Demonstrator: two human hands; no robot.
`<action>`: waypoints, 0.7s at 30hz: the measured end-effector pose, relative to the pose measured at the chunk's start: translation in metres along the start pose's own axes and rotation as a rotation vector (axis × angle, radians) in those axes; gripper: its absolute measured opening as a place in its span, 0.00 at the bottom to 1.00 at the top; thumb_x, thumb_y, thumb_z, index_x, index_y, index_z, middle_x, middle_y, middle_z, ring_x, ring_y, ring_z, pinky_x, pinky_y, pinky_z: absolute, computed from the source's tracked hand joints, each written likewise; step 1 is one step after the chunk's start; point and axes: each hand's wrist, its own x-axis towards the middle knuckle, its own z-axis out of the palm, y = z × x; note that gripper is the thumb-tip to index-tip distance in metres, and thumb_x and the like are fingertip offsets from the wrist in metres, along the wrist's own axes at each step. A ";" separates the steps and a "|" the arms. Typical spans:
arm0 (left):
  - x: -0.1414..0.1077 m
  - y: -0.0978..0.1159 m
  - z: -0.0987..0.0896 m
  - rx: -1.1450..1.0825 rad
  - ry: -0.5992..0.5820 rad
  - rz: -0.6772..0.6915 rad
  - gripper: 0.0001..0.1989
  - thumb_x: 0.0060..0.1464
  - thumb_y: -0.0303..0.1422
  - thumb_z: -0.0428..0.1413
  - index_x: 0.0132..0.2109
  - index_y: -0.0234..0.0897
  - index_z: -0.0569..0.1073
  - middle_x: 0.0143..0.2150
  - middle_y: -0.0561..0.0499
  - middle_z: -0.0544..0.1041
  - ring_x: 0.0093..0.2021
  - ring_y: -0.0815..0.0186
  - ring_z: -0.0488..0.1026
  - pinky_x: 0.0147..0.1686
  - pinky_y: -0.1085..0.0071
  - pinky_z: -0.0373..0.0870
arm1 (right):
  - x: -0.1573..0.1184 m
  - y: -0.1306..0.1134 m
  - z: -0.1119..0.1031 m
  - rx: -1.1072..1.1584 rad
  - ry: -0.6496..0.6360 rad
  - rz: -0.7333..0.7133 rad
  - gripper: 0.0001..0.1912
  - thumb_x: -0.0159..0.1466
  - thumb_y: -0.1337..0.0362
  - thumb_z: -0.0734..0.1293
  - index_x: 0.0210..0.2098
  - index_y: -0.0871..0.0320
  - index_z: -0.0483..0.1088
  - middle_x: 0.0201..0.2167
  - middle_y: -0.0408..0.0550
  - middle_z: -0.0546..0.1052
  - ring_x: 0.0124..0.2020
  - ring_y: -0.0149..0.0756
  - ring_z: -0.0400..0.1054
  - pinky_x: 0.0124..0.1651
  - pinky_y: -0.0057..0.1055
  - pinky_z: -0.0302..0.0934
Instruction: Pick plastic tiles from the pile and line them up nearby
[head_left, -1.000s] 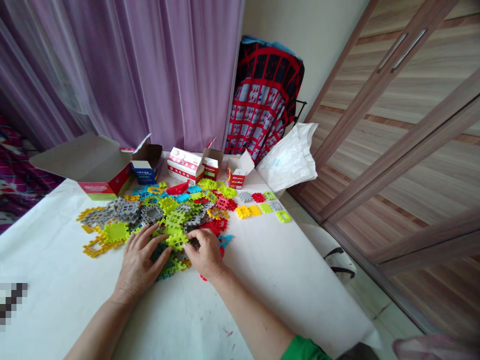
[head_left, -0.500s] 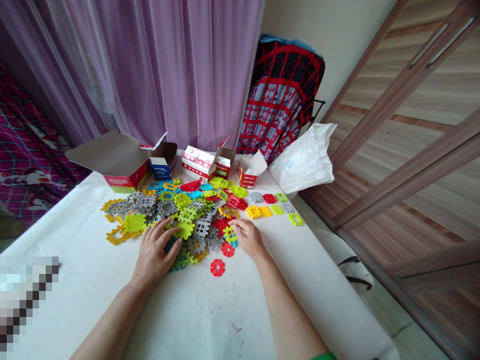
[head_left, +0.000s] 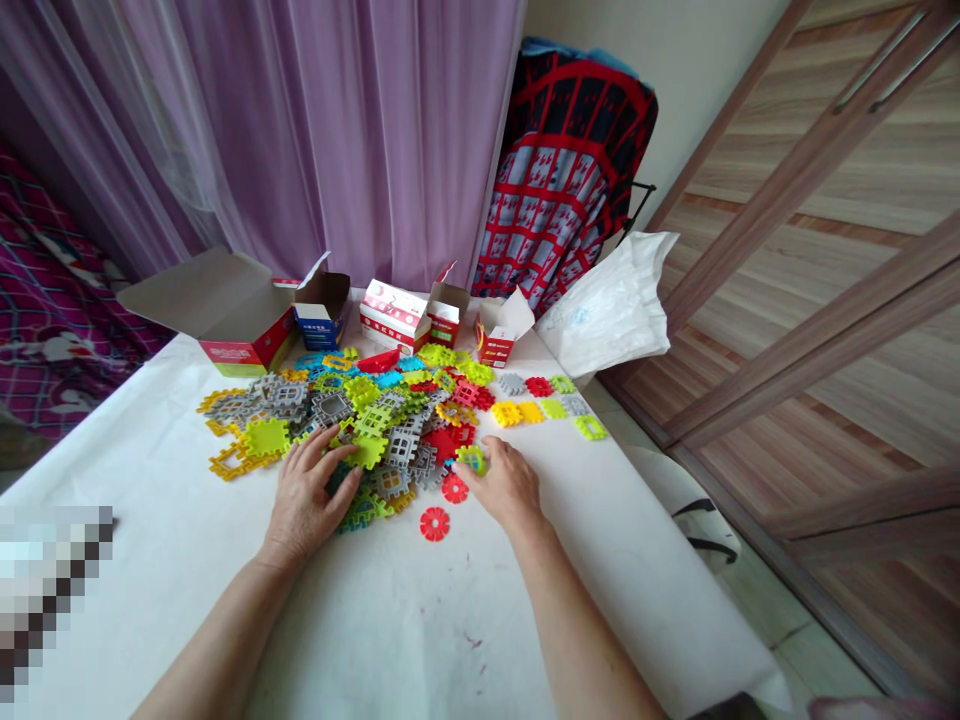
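A pile of plastic building pieces (head_left: 402, 446) in grey, green, yellow, red and blue lies on the white-covered table (head_left: 360, 620). My left hand (head_left: 306, 492) rests with fingers spread at the pile's near left edge, holding nothing. Between the thumb and fingers of my right hand (head_left: 508, 483) is a green window piece (head_left: 472, 459), just right of the pile. Two red flower-shaped discs, one of them (head_left: 434, 524) nearer me, lie below the pile. To the right, several square pieces (head_left: 531, 412) sit in short rows.
Open small boxes stand behind the pile: a large red one (head_left: 251, 352), a blue one (head_left: 319, 325), a white-and-red one (head_left: 394, 318) and others. A white bag (head_left: 611, 310) leans at the back right edge. A chair (head_left: 679, 490) stands beside the table.
My right hand has drawn the green window piece slightly right, off the pile's edge. My left hand has stayed almost in place. The view has shifted a little.
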 end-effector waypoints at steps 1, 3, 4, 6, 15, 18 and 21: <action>0.000 0.000 0.000 0.003 0.004 0.003 0.19 0.64 0.47 0.49 0.51 0.46 0.79 0.63 0.43 0.74 0.66 0.48 0.67 0.63 0.42 0.65 | -0.002 -0.004 -0.002 -0.019 -0.021 -0.001 0.26 0.62 0.49 0.70 0.56 0.54 0.70 0.51 0.53 0.79 0.54 0.44 0.73 0.52 0.34 0.64; 0.000 -0.001 0.000 0.007 0.008 0.009 0.18 0.65 0.46 0.49 0.51 0.46 0.78 0.64 0.43 0.73 0.66 0.47 0.68 0.63 0.42 0.64 | -0.002 -0.008 -0.005 -0.022 -0.054 -0.020 0.26 0.63 0.53 0.70 0.58 0.54 0.70 0.54 0.54 0.78 0.56 0.44 0.72 0.55 0.36 0.63; 0.000 -0.001 0.000 0.008 0.011 0.012 0.18 0.65 0.46 0.49 0.51 0.46 0.78 0.64 0.43 0.73 0.66 0.47 0.68 0.63 0.42 0.64 | -0.002 -0.007 -0.005 -0.010 -0.065 -0.034 0.27 0.63 0.55 0.70 0.59 0.55 0.69 0.54 0.54 0.78 0.57 0.44 0.71 0.57 0.36 0.63; 0.000 -0.001 0.001 0.011 0.015 0.019 0.18 0.65 0.46 0.49 0.52 0.45 0.78 0.64 0.43 0.73 0.66 0.47 0.67 0.63 0.41 0.65 | 0.000 0.002 -0.006 0.028 -0.076 -0.063 0.30 0.62 0.57 0.69 0.62 0.56 0.67 0.56 0.54 0.78 0.57 0.45 0.71 0.58 0.38 0.63; -0.001 -0.007 0.003 0.011 0.034 0.035 0.18 0.64 0.47 0.49 0.51 0.46 0.78 0.64 0.44 0.74 0.65 0.47 0.68 0.63 0.42 0.66 | 0.023 0.089 -0.033 0.101 -0.014 -0.368 0.37 0.54 0.69 0.63 0.63 0.44 0.70 0.58 0.49 0.78 0.63 0.43 0.67 0.64 0.42 0.61; -0.001 -0.009 0.004 0.012 0.023 0.036 0.19 0.64 0.47 0.49 0.51 0.46 0.78 0.64 0.43 0.73 0.65 0.46 0.68 0.63 0.41 0.65 | 0.019 0.103 -0.034 0.026 0.034 -0.275 0.36 0.55 0.73 0.61 0.63 0.56 0.69 0.63 0.52 0.73 0.64 0.44 0.65 0.66 0.44 0.60; 0.000 -0.012 0.004 0.003 0.008 0.039 0.19 0.64 0.47 0.50 0.52 0.47 0.78 0.64 0.43 0.73 0.65 0.46 0.68 0.62 0.41 0.66 | 0.009 0.098 -0.025 -0.035 0.096 0.000 0.25 0.63 0.66 0.63 0.60 0.58 0.69 0.57 0.55 0.77 0.57 0.46 0.70 0.58 0.42 0.64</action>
